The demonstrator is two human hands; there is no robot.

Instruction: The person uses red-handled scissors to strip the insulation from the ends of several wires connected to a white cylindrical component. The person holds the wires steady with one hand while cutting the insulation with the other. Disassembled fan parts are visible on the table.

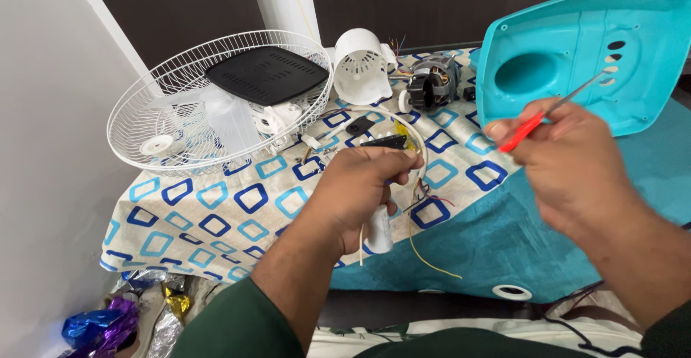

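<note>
Head view: left hand point(363, 189) closed around one small black part point(385, 142), wires and one white capacitor point(379, 230) hanging beneath, near centre. Right hand point(568, 164) pinches one red-handled screwdriver point(551, 113). Far left: one white fan grille point(216, 99). Far: one motor point(432, 81), one turquoise cover point(590, 48).

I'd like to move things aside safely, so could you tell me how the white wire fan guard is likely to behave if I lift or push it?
The white wire fan guard is open thin wire, so probably light for its size. It holds a black cover and white plastic parts, which would likely slide if it tilts. Its dished shape on the patterned cloth may rock when pushed.
</note>
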